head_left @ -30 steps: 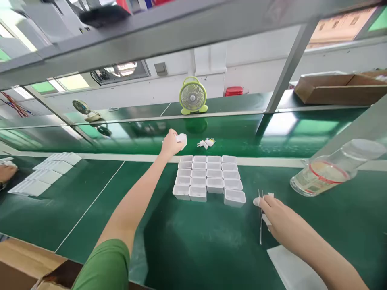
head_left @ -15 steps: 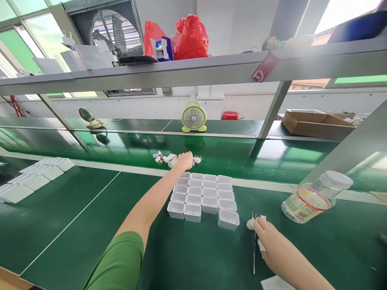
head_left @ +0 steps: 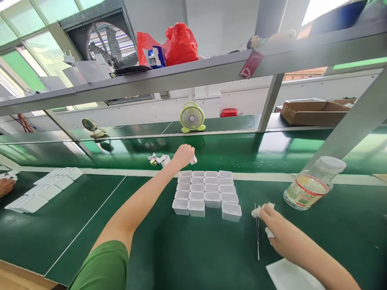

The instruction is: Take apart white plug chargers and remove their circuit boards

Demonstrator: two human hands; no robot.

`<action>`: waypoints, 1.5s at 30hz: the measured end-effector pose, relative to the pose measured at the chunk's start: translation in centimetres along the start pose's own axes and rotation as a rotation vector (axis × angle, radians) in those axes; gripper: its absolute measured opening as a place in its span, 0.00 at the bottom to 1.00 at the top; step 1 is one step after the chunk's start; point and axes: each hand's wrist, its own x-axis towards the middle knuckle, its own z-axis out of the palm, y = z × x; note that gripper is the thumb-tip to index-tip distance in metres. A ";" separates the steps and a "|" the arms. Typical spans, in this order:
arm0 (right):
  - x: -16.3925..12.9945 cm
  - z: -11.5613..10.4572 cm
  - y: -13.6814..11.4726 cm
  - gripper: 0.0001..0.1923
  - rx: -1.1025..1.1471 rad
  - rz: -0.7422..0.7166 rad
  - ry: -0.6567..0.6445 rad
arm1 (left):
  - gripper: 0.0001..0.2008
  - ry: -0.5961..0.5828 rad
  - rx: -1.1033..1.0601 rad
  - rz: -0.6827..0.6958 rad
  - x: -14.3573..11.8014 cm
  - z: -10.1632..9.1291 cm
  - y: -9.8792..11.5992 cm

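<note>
My left hand [head_left: 184, 155] reaches over the green conveyor belt, fingers closed on a small white part [head_left: 193, 160] that shows below them. To its left on the belt lie a small white box [head_left: 165, 160] and white pieces with a bit of yellow [head_left: 154, 160]. Below are rows of open white plastic boxes [head_left: 197, 195] on the green table. At their right, my right hand [head_left: 276, 227] is closed around metal tweezers [head_left: 258, 237], whose points are toward me. White coverings show at its fingertips.
A clear jar [head_left: 314, 183] stands tilted in view at right, and a white sheet [head_left: 292, 276] lies under my right forearm. Stacked white pieces [head_left: 50, 187] lie at left, near another person's hand [head_left: 6, 186]. A green fan [head_left: 192, 118] stands behind the belt, under a shelf [head_left: 181, 72].
My left hand has lifted slightly, with a white part now showing below its fingers. The view has shifted, and another person's hand has come in at the left edge. My right hand keeps the tweezers.
</note>
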 end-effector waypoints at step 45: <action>1.1 1.5 -6.6 0.42 1.369 -0.712 -1.068 | 0.11 0.886 0.007 1.762 -17.9 -7.0 16.2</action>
